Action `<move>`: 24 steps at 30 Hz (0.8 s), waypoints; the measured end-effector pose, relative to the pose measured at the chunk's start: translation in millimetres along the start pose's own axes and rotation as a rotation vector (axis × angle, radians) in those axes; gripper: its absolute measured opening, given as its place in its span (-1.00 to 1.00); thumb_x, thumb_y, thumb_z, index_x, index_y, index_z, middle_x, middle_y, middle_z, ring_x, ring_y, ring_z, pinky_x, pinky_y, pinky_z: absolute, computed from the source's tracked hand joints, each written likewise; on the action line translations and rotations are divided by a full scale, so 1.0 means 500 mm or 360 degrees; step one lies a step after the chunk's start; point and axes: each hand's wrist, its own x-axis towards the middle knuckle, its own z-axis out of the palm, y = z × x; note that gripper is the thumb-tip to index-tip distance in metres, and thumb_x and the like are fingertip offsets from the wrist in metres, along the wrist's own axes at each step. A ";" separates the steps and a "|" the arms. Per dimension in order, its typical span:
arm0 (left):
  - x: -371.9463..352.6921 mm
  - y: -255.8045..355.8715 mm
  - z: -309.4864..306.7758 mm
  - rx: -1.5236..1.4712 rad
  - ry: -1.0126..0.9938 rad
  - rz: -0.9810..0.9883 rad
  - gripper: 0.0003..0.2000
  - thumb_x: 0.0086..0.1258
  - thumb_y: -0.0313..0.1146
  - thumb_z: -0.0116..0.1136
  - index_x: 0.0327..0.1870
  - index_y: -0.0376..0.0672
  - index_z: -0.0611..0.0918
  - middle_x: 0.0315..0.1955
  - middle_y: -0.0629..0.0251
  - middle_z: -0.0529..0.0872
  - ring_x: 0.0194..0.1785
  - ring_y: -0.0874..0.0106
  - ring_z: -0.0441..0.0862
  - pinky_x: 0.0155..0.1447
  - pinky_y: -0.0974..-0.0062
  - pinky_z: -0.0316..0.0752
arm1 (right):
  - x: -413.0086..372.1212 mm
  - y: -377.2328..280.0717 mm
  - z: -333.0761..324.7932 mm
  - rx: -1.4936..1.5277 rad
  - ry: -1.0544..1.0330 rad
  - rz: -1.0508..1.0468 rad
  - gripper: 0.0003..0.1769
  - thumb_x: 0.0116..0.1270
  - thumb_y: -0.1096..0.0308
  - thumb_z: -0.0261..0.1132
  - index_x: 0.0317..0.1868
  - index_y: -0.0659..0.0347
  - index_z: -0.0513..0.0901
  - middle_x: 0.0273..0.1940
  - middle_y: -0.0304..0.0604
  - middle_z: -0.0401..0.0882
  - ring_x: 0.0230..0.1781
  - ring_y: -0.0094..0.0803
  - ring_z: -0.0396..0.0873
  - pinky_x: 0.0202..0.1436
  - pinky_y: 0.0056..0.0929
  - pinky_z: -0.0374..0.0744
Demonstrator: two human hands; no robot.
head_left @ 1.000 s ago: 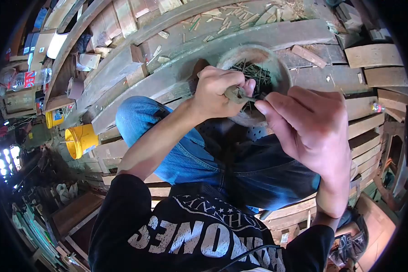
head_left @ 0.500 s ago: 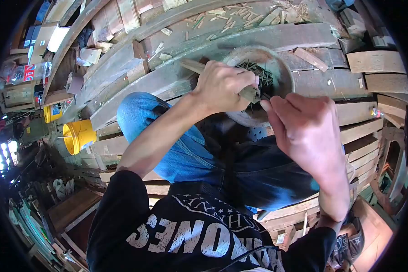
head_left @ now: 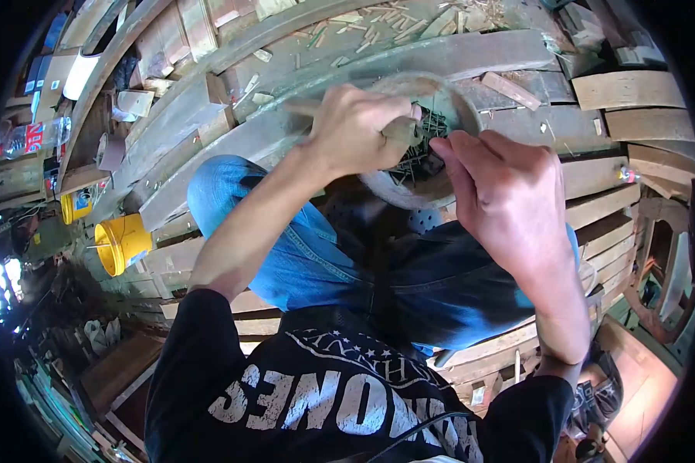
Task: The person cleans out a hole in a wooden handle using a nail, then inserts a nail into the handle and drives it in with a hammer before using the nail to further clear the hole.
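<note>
A round, pale bowl [head_left: 467, 108] holds a heap of dark nails [head_left: 431, 143] between my knees. My left hand [head_left: 355, 131] is wrapped round a wooden stick [head_left: 400, 131], whose blunt end points over the nails; its blurred far part shows to the left of the fist. On the bowl's right side, my right hand [head_left: 498, 177] is closed in a pinch near that end of the stick. Whatever the right fingertips hold is too small and dark to make out. The two hands are a little apart.
Wooden planks and beams [head_left: 510, 58] lie across the floor beyond the bowl, with wood chips scattered at the top. A yellow bucket [head_left: 123, 243] and a plastic bottle [head_left: 35, 139] are at the left. A short wood block [head_left: 511, 90] lies right of the bowl.
The fingertips of my right hand have moved apart from the stick's end. My left hand has shifted slightly up and left. The whole view has slid a little left.
</note>
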 end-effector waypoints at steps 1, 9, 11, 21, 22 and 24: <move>0.002 -0.006 -0.005 0.0041 -0.0015 0.0043 -0.79 -0.12 -0.65 0.13 -0.41 -0.23 0.68 -0.60 0.14 0.65 -0.59 0.21 0.61 -0.52 0.42 0.48 | 0.002 0.005 0.001 0.0109 -0.0003 -0.0044 -0.84 0.21 0.40 0.38 -0.45 0.22 0.57 -0.61 -0.15 0.48 -0.66 -0.16 0.57 -0.62 -0.25 0.53; 0.005 -0.019 -0.017 0.0190 -0.0171 -0.0013 -0.79 -0.11 -0.61 0.18 -0.40 -0.16 0.69 -0.56 0.14 0.69 -0.55 0.19 0.64 -0.49 0.39 0.50 | 0.002 0.004 0.018 0.0083 0.0048 0.0025 -0.86 0.21 0.42 0.37 -0.47 0.23 0.60 -0.57 -0.08 0.55 -0.60 -0.09 0.58 -0.57 -0.20 0.55; -0.002 -0.019 -0.014 0.0200 -0.0216 -0.0007 -0.80 -0.10 -0.60 0.20 -0.40 -0.15 0.69 -0.56 0.14 0.69 -0.55 0.19 0.64 -0.49 0.39 0.50 | 0.005 0.014 0.023 0.0218 0.0072 -0.0012 -0.86 0.20 0.42 0.37 -0.47 0.23 0.60 -0.57 -0.08 0.55 -0.60 -0.08 0.58 -0.57 -0.20 0.54; 0.018 -0.022 -0.015 0.0073 -0.0043 -0.0044 -0.83 0.22 -0.48 0.32 -0.56 -0.19 0.59 -0.77 0.23 0.48 -0.72 0.36 0.41 -0.58 0.44 0.31 | 0.018 0.026 0.013 0.0813 0.0238 0.0105 -0.94 0.28 0.52 0.40 -0.26 0.34 0.73 -0.55 -0.13 0.65 -0.67 -0.56 0.46 -0.62 -0.53 0.32; 0.020 -0.019 -0.018 0.0004 0.0006 -0.0162 -0.81 0.21 -0.49 0.33 -0.58 -0.21 0.57 -0.77 0.26 0.44 -0.71 0.43 0.37 -0.58 0.46 0.28 | 0.023 0.013 -0.007 0.0923 0.0336 0.0310 -0.93 0.35 0.49 0.37 -0.23 0.32 0.75 -0.54 -0.29 0.65 -0.61 -0.73 0.36 -0.57 -0.66 0.28; 0.021 -0.010 -0.021 -0.0037 0.0077 -0.0267 -0.80 0.20 -0.50 0.33 -0.59 -0.22 0.55 -0.78 0.29 0.40 -0.71 0.50 0.34 -0.58 0.48 0.24 | 0.028 0.018 -0.020 0.1059 0.0374 0.0569 -0.92 0.37 0.47 0.35 -0.24 0.30 0.75 -0.55 -0.38 0.59 -0.59 -0.73 0.32 -0.50 -0.71 0.28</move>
